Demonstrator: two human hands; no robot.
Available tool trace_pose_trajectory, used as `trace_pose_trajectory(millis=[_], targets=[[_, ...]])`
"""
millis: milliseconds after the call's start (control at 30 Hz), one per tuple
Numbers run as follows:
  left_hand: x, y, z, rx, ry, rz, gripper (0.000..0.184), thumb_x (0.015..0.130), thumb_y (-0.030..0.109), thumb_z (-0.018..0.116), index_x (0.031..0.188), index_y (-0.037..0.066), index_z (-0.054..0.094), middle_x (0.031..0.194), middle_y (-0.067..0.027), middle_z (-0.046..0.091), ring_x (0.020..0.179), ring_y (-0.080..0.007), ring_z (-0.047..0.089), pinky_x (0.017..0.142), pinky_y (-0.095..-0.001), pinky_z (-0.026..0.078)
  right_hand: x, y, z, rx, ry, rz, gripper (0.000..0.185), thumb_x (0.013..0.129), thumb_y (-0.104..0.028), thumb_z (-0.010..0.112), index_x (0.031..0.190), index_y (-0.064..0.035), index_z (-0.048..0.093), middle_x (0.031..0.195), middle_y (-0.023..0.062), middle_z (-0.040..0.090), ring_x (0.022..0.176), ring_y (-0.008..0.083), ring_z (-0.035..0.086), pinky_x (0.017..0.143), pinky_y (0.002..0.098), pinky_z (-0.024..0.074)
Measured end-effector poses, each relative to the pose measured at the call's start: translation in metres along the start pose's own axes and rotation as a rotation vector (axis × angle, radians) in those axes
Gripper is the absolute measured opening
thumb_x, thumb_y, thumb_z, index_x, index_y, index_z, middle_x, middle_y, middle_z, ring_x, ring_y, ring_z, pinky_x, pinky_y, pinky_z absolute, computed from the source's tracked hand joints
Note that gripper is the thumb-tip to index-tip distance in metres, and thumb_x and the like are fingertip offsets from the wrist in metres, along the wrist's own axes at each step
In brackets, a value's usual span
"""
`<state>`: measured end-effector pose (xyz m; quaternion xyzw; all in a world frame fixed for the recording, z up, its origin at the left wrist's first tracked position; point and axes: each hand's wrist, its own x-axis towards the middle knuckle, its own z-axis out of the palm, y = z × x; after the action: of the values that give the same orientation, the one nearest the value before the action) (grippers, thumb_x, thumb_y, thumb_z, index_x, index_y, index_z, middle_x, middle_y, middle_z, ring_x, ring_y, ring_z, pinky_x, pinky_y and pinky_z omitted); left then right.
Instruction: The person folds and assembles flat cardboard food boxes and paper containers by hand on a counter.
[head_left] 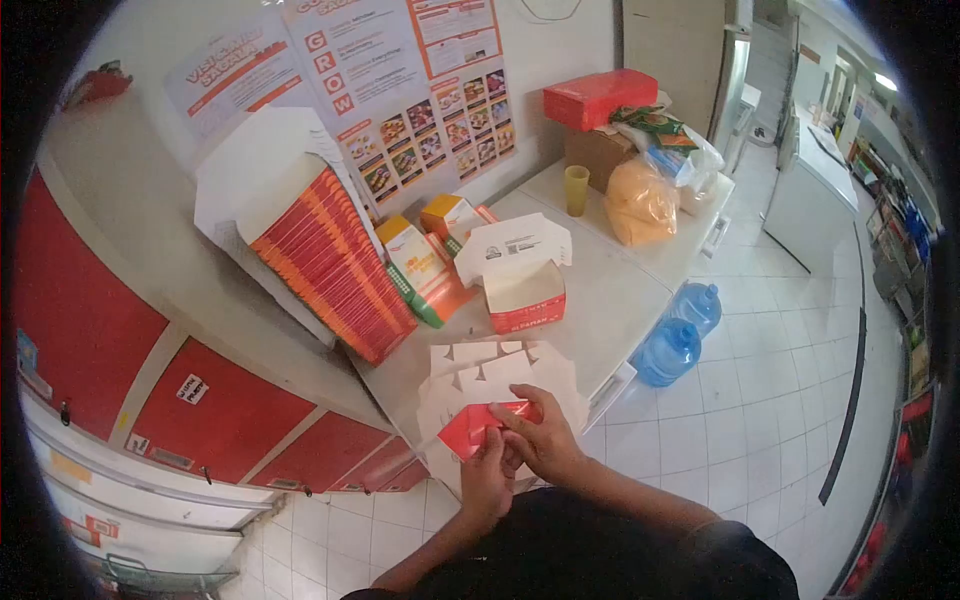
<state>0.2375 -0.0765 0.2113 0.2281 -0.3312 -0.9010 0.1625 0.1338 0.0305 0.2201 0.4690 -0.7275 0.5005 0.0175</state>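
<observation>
My left hand (487,480) and my right hand (545,438) meet just in front of my body, both closed on the red panel of a partly folded cardboard box (462,430). The left thumb presses on the red face from below, while the right fingers grip its upper right edge. Flat white box blanks (450,385) lie on the table beneath and beyond; where they end and the held box begins is hard to tell. Behind them stands a formed red and white box (525,300) with its lid raised.
A tall stack of red-edged folded boxes (325,260) leans at the left, near yellow and green cartons (425,265). Farther back are a yellow cup (577,190), an orange-filled plastic bag (642,205) and a red box (600,98). Blue water jugs (668,352) stand on the floor.
</observation>
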Motion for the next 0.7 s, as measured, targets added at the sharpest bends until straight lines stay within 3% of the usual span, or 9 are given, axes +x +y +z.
trace_pose_trajectory(millis=[67, 233, 367, 400, 433, 467, 567, 600, 700], targets=[[-0.011, 0.010, 0.013, -0.020, -0.006, 0.024, 0.023, 0.110, 0.020, 0.052, 0.125, 0.004, 0.058, 0.106, -0.0050, 0.069, 0.099, -0.0139, 0.068, 0.089, -0.0307, 0.055, -0.003, -0.012, 0.011, -0.156, -0.018, 0.065, 0.058, 0.090, -0.020, 0.074, 0.145, -0.0154, 0.058, 0.146, 0.0268, 0.047, 0.129, 0.0444, 0.050, 0.108, 0.0500, 0.0429], [-0.011, 0.028, -0.007, 0.522, 0.145, 0.228, 0.023, 0.108, 0.020, 0.054, 0.118, 0.002, 0.064, 0.093, -0.0076, 0.072, 0.084, -0.0143, 0.069, 0.075, -0.0316, 0.053, -0.005, -0.031, -0.008, -0.095, -0.114, -0.021, 0.059, 0.088, -0.020, 0.075, 0.145, -0.0143, 0.057, 0.127, 0.0247, 0.058, 0.115, 0.0408, 0.059, 0.096, 0.0486, 0.0493], [-0.031, 0.082, -0.018, 1.378, -0.176, 0.042, 0.029, 0.104, 0.022, 0.062, 0.121, 0.000, 0.066, 0.094, -0.0135, 0.075, 0.086, -0.0204, 0.072, 0.077, -0.0334, 0.054, 0.002, -0.021, -0.053, -0.202, -0.515, 0.154, 0.061, 0.096, -0.024, 0.070, 0.151, -0.0126, 0.045, 0.092, 0.0194, 0.070, 0.083, 0.0380, 0.068, 0.075, 0.0487, 0.0550], [-0.035, 0.081, -0.021, 1.343, -0.310, 0.270, 0.026, 0.101, 0.023, 0.063, 0.115, 0.002, 0.070, 0.084, -0.0220, 0.070, 0.076, -0.0234, 0.073, 0.070, -0.0379, 0.054, 0.008, -0.022, -0.057, -0.254, -0.631, 0.211, 0.060, 0.098, -0.025, 0.068, 0.151, -0.0119, 0.043, 0.086, 0.0189, 0.070, 0.077, 0.0388, 0.068, 0.072, 0.0486, 0.0553], [-0.039, 0.084, -0.021, 1.403, -0.325, 0.220, 0.026, 0.101, 0.023, 0.062, 0.116, 0.002, 0.069, 0.084, -0.0218, 0.070, 0.076, -0.0240, 0.073, 0.070, -0.0377, 0.054, 0.012, -0.023, -0.061, -0.307, -0.741, 0.266, 0.059, 0.100, -0.026, 0.067, 0.151, -0.0111, 0.041, 0.081, 0.0183, 0.070, 0.071, 0.0396, 0.068, 0.070, 0.0485, 0.0555], [-0.043, 0.089, -0.018, 1.467, -0.343, 0.170, 0.026, 0.101, 0.022, 0.062, 0.117, 0.003, 0.069, 0.084, -0.0216, 0.071, 0.075, -0.0247, 0.074, 0.070, -0.0375, 0.054, 0.016, -0.027, -0.063, -0.098, -0.726, 0.360, 0.051, 0.103, -0.024, 0.063, 0.147, -0.0095, 0.042, 0.066, 0.0172, 0.065, 0.061, 0.0362, 0.067, 0.065, 0.0455, 0.0555], [-0.050, 0.085, -0.019, 1.387, -0.209, 0.221, 0.029, 0.099, 0.017, 0.061, 0.125, 0.003, 0.064, 0.084, -0.0211, 0.072, 0.074, -0.0254, 0.074, 0.070, -0.0370, 0.054, -0.012, 0.005, -0.027, 0.410, -0.300, 0.674, 0.056, 0.103, -0.021, 0.064, 0.150, -0.0060, 0.037, 0.070, 0.0090, 0.067, 0.057, 0.0224, 0.066, 0.058, 0.0374, 0.0528], [-0.052, 0.082, -0.020, 1.315, -0.136, 0.264, 0.032, 0.099, 0.015, 0.060, 0.129, 0.003, 0.062, 0.083, -0.0210, 0.072, 0.074, -0.0254, 0.074, 0.070, -0.0369, 0.054, -0.019, 0.007, -0.018, 0.694, -0.072, 0.667, 0.045, 0.101, -0.019, 0.067, 0.138, -0.0025, 0.048, 0.072, 0.0045, 0.067, 0.058, 0.0156, 0.064, 0.057, 0.0328, 0.0509], [-0.055, 0.088, -0.001, 1.266, -0.031, 0.141, 0.047, 0.096, 0.010, 0.061, 0.142, 0.004, 0.050, 0.078, -0.0204, 0.072, 0.072, -0.0257, 0.074, 0.068, -0.0368, 0.054, -0.011, -0.013, -0.019, 0.341, -0.329, 0.355, 0.031, 0.096, -0.018, 0.072, 0.122, -0.0082, 0.059, 0.079, 0.0137, 0.067, 0.058, 0.0195, 0.062, 0.059, 0.0380, 0.0502]])
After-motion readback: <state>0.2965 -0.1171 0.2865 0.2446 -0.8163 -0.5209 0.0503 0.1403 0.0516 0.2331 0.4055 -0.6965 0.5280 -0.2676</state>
